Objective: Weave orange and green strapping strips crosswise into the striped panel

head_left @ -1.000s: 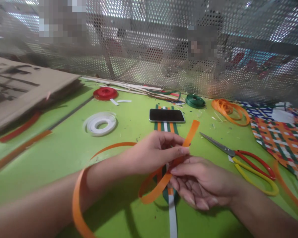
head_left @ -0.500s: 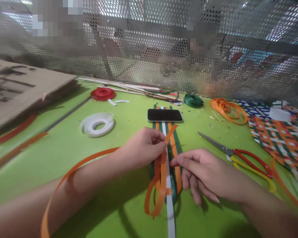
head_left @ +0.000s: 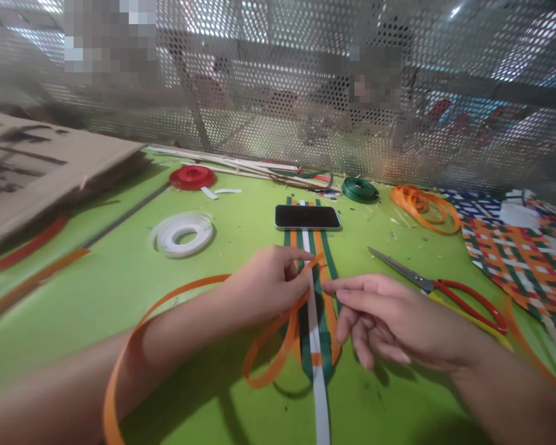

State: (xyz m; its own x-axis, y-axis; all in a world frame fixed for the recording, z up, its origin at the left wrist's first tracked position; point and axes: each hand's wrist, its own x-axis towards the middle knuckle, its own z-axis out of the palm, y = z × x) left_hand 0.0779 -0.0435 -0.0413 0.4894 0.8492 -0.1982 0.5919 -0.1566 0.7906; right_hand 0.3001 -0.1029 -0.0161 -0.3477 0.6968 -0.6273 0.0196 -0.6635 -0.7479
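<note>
My left hand (head_left: 278, 278) pinches an orange ribbon (head_left: 271, 368) near its end, over a set of lengthwise green, orange and white strips. The ribbon loops below the hand, and its long tail curves over my left forearm. A white strip (head_left: 321, 402) runs down the middle of the set, with an orange crosspiece near the bottom. Beside the strips, my right hand (head_left: 375, 315) has its fingers apart, the index fingertip close to an orange strip (head_left: 328, 306). A smartphone (head_left: 307, 217) lies across the strips' far ends.
Scissors (head_left: 426, 284) lie right of my right hand. Rolls of white (head_left: 167, 235), red (head_left: 192, 177) and green ribbon (head_left: 360, 190) and an orange coil (head_left: 426, 213) sit around. A woven multicoloured piece (head_left: 514, 259) is at right, cardboard (head_left: 97, 151) at left, a perforated metal screen (head_left: 278, 117) behind.
My left hand has tilted the orange ribbon's end to the right, across the strips, and its loop has swung left. My right index finger has shifted slightly up.
</note>
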